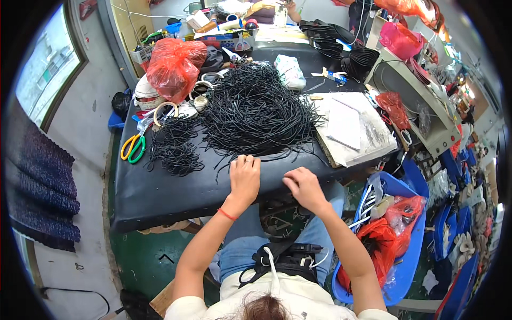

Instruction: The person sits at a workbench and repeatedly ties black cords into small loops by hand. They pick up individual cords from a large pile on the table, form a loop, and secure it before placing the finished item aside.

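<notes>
A large tangled heap of thin black cords (253, 114) lies on the black-covered table (160, 197). Beside it on the left is a smaller bunch of black cords (175, 144). My left hand (246, 178) is at the heap's near edge, its fingers bent and close together; loose cord ends lie next to it. Nearer the table's front edge, to the right, my right hand (305, 186) is curled with the thumb close to the fingers. Against the dark cover, I cannot make out what either hand holds, if anything.
Scissors with yellow and green handles (133, 148) lie at the left. Behind them stands a red plastic bag (176, 68). A pale board (354, 130) with paper lies right of the heap. A blue bin (392, 266) with red bags stands at my right. Another person's hand (262, 6) shows across the table.
</notes>
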Demonstrator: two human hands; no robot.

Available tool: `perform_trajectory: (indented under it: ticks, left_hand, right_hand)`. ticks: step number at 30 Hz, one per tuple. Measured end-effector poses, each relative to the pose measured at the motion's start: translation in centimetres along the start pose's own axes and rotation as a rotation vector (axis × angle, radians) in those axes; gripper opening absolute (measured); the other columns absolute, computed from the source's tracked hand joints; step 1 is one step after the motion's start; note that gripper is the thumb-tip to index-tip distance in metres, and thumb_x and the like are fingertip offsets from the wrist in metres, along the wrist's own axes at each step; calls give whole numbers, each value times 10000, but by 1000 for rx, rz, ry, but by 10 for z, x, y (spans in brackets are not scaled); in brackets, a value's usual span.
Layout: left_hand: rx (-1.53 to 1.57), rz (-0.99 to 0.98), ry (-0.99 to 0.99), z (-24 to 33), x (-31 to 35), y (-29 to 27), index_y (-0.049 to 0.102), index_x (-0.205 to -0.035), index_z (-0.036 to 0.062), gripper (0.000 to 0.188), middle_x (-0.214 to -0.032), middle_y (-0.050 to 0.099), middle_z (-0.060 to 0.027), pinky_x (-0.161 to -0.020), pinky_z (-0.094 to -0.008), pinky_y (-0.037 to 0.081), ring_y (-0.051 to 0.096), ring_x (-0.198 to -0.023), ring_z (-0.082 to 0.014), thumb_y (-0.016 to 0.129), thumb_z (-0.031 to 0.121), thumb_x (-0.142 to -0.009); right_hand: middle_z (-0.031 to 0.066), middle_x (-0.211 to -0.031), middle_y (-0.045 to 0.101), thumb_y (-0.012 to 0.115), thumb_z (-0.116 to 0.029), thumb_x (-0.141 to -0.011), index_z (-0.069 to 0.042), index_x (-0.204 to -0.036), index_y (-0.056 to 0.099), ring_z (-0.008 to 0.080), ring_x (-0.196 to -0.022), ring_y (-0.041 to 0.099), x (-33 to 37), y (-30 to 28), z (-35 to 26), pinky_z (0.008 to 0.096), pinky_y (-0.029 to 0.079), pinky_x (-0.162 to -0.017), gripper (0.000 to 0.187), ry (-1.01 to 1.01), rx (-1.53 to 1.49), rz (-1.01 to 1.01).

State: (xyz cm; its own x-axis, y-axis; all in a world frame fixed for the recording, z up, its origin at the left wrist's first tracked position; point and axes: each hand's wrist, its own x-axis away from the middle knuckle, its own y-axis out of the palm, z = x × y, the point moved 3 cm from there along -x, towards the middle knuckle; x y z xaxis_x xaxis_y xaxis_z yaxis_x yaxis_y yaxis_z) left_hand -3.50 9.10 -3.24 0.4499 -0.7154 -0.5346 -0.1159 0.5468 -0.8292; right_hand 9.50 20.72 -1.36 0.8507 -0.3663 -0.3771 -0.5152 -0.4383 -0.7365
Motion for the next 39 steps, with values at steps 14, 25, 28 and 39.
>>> perform_trajectory:
  ticks: [14, 25, 28, 39]
  left_hand:
    - [1035, -623, -447, 8, -4, -63, 566, -884, -3, 121, -835, 625, -98, -617, -285, 498, 602, -666, -152, 529, 113, -887]
    - [1683, -509, -930, -12, 65, -101, 604, -972, -20, 184, -840, 640, -76, -620, -229, 524, 632, -759, -132, 570, 135, -877]
    - [1801, -282, -1053, -6, 64, -75, 602, -991, -1, 186, -874, 634, -62, -622, -212, 527, 623, -760, -117, 568, 144, -880]
    - [1846, -36, -1070, -1, 58, -32, 606, -1003, 6, 156, -911, 632, -58, -674, -208, 525, 613, -803, -102, 560, 84, -876]
  right_hand:
    - [76, -1062, 566, 608, -121, -792, -113, -1035, 606, 249, -1103, 484, -14, -18, -54, 457, 256, -987, 243, -305, 92, 184]
    - [83, -750, 592, 654, -16, -751, -28, -876, 627, 175, -621, 567, -47, -12, -57, 270, 445, -551, 129, -42, -376, 74]
    - [100, -736, 579, 652, -14, -752, -10, -846, 606, 193, -618, 570, -35, 11, -74, 275, 449, -548, 105, 10, -332, 132]
    - [113, -773, 590, 608, 53, -740, 9, -898, 589, 249, -673, 591, -19, 31, -73, 318, 484, -592, 165, -95, -221, -51]
